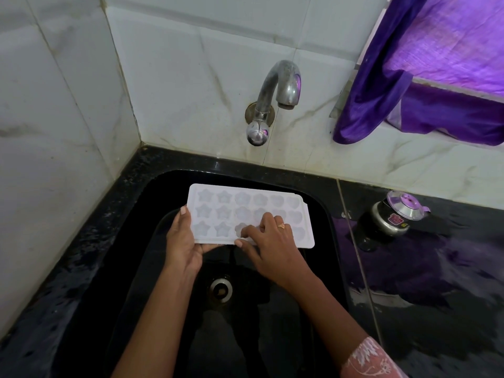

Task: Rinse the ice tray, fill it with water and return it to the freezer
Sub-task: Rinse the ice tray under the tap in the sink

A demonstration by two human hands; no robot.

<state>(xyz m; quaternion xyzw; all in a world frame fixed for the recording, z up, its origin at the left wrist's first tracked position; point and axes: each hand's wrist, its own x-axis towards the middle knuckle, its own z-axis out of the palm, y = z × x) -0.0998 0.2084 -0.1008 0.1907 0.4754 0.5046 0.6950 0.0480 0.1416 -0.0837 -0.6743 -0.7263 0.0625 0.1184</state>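
Note:
A white ice tray (245, 205) with star, flower and heart shaped cells is held level over the black sink (324, 214). My left hand (183, 242) grips the tray's left near corner from below, thumb along its left edge. My right hand (268, 242), wearing a ring, lies on top of the tray's near middle, fingertips in the cells and thumb under the near edge. The metal tap (275, 96) projects from the tiled wall above the sink, and no water comes from its spout. The freezer is not in view.
A black stone counter (436, 282) surrounds the sink. A small steel pot with a lid (392, 216) stands on it at the right. A purple curtain (425, 85) hangs at the upper right. The drain (220, 290) sits in the sink floor below my hands.

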